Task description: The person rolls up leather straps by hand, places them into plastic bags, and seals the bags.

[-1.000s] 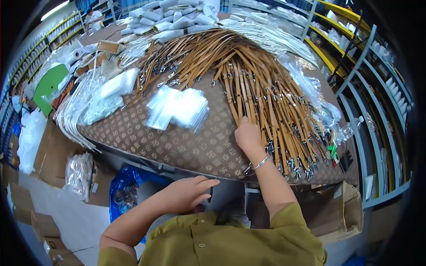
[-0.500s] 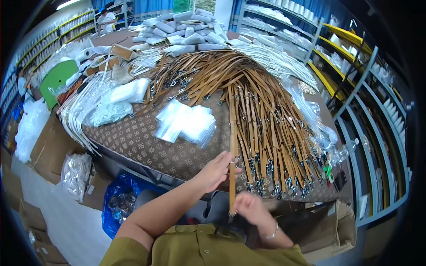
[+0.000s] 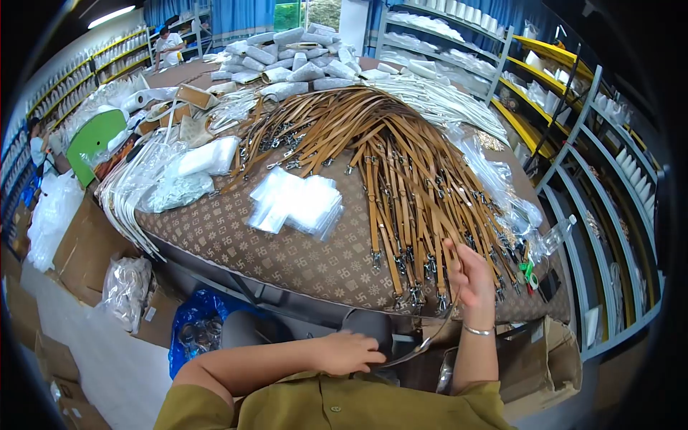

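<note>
Left grip (image 3: 349, 352) on strap (image 3: 421, 348) unclear

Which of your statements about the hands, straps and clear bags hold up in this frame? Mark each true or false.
1. The fingers of the right hand are closed on a strap. True.
2. The left hand lies on the heap of brown straps. False: it is low, near the person's lap.
3. A bracelet is on the right wrist. True.
4. The clear bags cover the middle of the strap heap. False: they lie on the patterned cloth, to the left of the hanging straps.
5. A clear bottle stands upright in the middle of the table. False: it lies tilted near the right edge.
</note>
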The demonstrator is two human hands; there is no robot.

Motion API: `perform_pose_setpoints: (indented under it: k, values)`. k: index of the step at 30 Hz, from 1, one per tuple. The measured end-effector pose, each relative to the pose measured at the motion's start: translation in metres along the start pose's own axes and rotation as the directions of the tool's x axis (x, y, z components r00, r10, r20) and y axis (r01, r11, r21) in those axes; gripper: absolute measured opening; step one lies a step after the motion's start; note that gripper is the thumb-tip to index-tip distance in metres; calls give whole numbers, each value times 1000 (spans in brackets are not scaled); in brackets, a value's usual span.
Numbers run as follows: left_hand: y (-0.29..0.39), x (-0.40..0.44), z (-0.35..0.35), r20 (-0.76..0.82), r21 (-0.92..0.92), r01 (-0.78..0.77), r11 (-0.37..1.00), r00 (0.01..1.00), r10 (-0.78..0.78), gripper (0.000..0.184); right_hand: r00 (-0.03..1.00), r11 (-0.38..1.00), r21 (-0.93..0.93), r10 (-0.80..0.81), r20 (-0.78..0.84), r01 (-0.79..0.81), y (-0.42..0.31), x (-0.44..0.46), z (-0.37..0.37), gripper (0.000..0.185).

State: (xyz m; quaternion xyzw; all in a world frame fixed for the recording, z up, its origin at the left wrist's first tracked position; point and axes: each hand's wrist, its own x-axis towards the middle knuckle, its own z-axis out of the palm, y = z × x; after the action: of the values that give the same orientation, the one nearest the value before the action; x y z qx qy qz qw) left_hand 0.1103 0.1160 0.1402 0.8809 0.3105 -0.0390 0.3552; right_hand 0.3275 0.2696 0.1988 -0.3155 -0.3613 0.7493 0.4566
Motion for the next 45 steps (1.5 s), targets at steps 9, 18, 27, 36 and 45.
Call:
perform_pose_setpoints:
  k: [9, 18, 27, 36, 45]
  values:
    - [62, -24, -94, -622, 204, -282, 937, 702, 347, 34, 655, 517, -614, 128, 744, 596, -58, -132, 62, 27]
    - [6, -149, -51, -152, -810, -244, 534, 966, 211, 19, 644, 705, -518, 114, 756, 483, -83, -157, 16, 38]
    - [23, -156, -15, -166, -761, -74, 645, 983, -83, 20, 452, 741, -640, 650, 611, -202, 30, -106, 68, 49]
    - [20, -181, -11, -285, -673, 15, 740, 917, -278, 20, 486, 596, -672, 471, 736, 439, 85, -71, 149, 19]
    - [-19, -196, -7, -55, -878, 141, 458, 920, -388, 19, 679, 497, -753, 371, 633, 431, 80, -54, 129, 9]
